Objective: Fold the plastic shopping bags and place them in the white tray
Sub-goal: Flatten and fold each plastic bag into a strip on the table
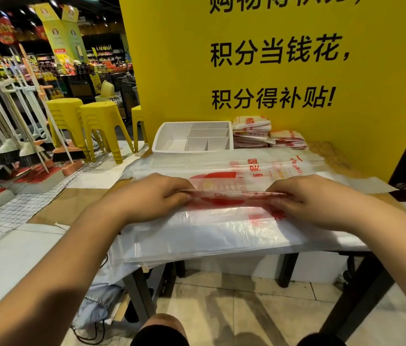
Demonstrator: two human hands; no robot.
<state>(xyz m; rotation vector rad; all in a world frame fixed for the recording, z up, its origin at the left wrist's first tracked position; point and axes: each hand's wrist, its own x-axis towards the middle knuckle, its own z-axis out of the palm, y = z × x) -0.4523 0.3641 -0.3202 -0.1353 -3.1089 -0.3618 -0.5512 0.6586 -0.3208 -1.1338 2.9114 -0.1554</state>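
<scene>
The fingers [183, 196] of the left hand [157, 196] and right hand [304, 199] pinch the two ends of a fold in the top bag [224, 189]. It lies on a pile [209, 236] of flat bags on the desk [333, 156]. The tray [159, 139] stands at 12 o'clock from the hands, with folded bags [252, 132] touching its 3 o'clock side.

L hand [155, 196] & R hand [305, 202] each pinch one end of a folded-over plastic bag [232, 193] w/ red print, atop a flat stack of bags [209, 236] on the table [334, 156]. Behind: white divided tray [165, 143], folded bags [252, 132] just right of it, against yellow sign [172, 71]. At left: yellow stools [102, 121], brooms [29, 151].
</scene>
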